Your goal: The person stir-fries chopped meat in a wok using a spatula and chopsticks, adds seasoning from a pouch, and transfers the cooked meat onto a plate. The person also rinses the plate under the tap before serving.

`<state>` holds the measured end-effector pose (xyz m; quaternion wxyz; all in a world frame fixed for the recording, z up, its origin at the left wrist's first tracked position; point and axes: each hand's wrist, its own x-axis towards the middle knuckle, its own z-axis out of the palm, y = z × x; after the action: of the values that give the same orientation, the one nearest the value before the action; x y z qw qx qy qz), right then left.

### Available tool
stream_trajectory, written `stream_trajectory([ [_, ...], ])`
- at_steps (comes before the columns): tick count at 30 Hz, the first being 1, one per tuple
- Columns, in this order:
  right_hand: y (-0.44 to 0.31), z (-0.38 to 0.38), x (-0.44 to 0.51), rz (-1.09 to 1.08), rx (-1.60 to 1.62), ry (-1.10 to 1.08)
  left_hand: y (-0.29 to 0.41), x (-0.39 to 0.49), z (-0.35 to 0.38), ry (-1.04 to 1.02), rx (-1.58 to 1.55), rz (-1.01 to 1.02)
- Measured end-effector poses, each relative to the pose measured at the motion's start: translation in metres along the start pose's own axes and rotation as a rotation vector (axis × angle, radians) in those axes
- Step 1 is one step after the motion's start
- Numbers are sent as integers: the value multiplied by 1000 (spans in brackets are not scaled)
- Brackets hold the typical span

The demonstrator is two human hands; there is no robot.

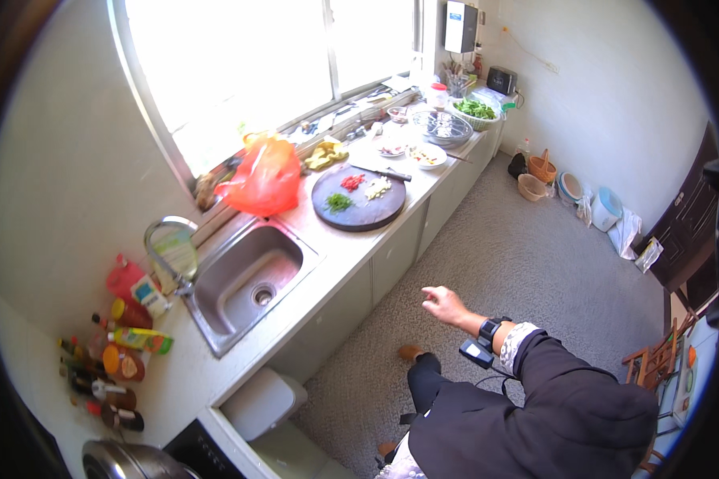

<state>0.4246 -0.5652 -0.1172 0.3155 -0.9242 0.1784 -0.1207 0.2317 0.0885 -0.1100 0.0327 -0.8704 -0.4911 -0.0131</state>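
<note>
My right hand (446, 305) hangs above the grey floor beside the counter, its fingers loosely bent and apart, holding nothing. A dark band and a small device are at its wrist. My left hand is out of view. On the counter, a round chopping board (359, 206) bears chopped green herbs (338, 203), chopped red pepper (353, 182) and chopped pale pieces (378, 187). A knife (389, 173) lies across the board's back edge. To the left are a steel sink (245, 281), with a curved tap (168, 224), and a red plastic bag (266, 179).
Bottles and jars (123, 362) crowd the counter's left end, near a metal pot (126, 461). Plates of food (425, 155) and a basket of greens (476, 111) stand farther right. A grey bin (263, 401) is below the counter. Baskets (542, 167) and a bucket (606, 209) line the wall.
</note>
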Motion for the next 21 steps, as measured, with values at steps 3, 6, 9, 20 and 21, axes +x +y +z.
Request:
stream_trajectory([
  [3,94,-32,70,170,21,196,51,-34,-13,138,-90,75],
  [6,192,-75,169,431,80,223,133,-93,-25,267,-173,130],
  [9,283,-114,293,457,84,314,243,-156,-30,299,-231,315],
  [20,439,-186,564,96,-409,219,395,-316,-80,81,-43,283],
  [21,442,-186,573,94,-457,190,397,-327,-84,67,-15,225],
])
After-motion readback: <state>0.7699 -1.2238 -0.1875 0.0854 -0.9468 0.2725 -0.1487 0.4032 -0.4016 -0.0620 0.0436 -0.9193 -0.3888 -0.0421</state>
